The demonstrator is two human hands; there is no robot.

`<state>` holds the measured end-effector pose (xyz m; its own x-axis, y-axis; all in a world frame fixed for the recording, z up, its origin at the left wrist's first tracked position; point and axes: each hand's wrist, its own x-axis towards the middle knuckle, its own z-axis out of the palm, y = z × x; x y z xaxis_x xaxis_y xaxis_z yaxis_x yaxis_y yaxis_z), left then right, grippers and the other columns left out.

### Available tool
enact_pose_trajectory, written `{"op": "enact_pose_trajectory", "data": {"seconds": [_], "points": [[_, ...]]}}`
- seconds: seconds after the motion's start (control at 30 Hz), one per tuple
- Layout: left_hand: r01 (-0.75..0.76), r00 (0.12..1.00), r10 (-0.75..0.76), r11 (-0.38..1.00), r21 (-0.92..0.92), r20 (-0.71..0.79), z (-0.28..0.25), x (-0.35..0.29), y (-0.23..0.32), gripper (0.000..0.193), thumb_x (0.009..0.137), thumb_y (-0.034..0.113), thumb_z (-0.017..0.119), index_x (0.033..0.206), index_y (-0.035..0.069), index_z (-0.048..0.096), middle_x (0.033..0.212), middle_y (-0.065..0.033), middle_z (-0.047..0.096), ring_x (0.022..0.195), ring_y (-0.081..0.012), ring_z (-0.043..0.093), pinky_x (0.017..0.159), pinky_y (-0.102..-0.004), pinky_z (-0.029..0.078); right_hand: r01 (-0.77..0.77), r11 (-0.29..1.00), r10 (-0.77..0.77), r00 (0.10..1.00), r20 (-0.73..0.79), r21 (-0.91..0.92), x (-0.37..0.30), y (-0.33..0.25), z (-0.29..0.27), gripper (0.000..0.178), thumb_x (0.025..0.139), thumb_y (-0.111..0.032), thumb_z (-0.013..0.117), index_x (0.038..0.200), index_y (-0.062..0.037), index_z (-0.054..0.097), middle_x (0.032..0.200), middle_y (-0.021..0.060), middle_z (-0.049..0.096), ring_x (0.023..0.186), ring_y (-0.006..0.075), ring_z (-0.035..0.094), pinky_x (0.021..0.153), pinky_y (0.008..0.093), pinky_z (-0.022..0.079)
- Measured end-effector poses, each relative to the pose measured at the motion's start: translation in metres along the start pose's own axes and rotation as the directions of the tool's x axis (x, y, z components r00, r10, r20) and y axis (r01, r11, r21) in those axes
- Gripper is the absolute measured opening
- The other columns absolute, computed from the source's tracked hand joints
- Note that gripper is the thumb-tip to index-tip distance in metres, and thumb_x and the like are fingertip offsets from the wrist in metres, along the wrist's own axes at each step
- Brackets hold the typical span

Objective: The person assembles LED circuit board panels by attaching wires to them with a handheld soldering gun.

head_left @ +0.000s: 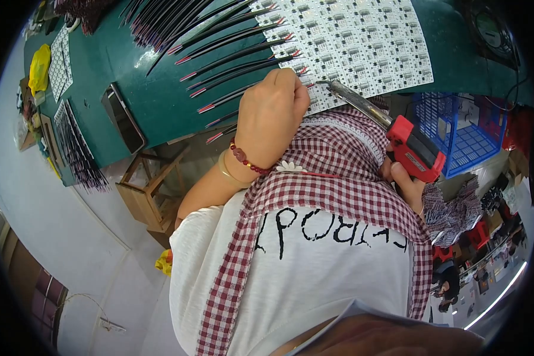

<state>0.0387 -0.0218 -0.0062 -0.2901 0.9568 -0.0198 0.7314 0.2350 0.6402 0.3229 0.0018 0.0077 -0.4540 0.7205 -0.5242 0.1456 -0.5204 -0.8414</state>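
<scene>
My left hand (274, 111) is closed in a pinch at the lower left edge of a white sheet of small circuit boards (362, 44). A thin wire (228, 98) runs under its fingers, and a red end shows just past them. My right hand (407, 185) is wrapped round the red handle of a soldering iron (414, 148), partly hidden behind it. The iron's metal tip points left and rests at or just above the sheet's edge, close to my left fingertips. Several black and red wires lie in a row along the sheet's left side.
A green table (166, 104) bears a bundle of wires (169, 24), a phone (123, 118) and a yellow bag (40, 68). A blue plastic basket (457, 133) stands at the right, below table level. A wooden stool (151, 193) is at the lower left.
</scene>
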Motion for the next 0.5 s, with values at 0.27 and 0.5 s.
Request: {"op": "enact_pose_trajectory", "data": {"seconds": [0.27,0.5], "points": [[-0.017,1.0,0.018,0.999,-0.033,0.018,-0.0014,0.0021,-0.0015,0.01,0.074,0.001,0.065,0.072,-0.001,0.055,0.068,-0.0135,0.059,0.057,-0.0277,0.059,0.051,-0.034,0.046,-0.024,0.999,0.023,1.0,-0.014,-0.026,0.0005,0.0021,-0.0008,0.022,0.085,-0.003,0.06,0.106,0.0035,0.056,0.077,0.0058,0.059,0.066,0.0116,0.055,0.062,0.0264,0.046],[-0.014,1.0,0.015,0.999,-0.036,0.024,-0.0015,0.0028,-0.002,0.01,0.074,0.0,0.065,0.072,-0.001,0.054,0.067,-0.0137,0.059,0.057,-0.0277,0.059,0.051,-0.0336,0.046,-0.045,0.988,0.046,0.999,0.003,-0.149,0.0078,-0.0027,0.0035,0.034,0.085,-0.024,0.061,0.104,0.003,0.052,0.066,0.0059,0.053,0.056,0.0116,0.046,0.053,0.0254,0.035]]}}
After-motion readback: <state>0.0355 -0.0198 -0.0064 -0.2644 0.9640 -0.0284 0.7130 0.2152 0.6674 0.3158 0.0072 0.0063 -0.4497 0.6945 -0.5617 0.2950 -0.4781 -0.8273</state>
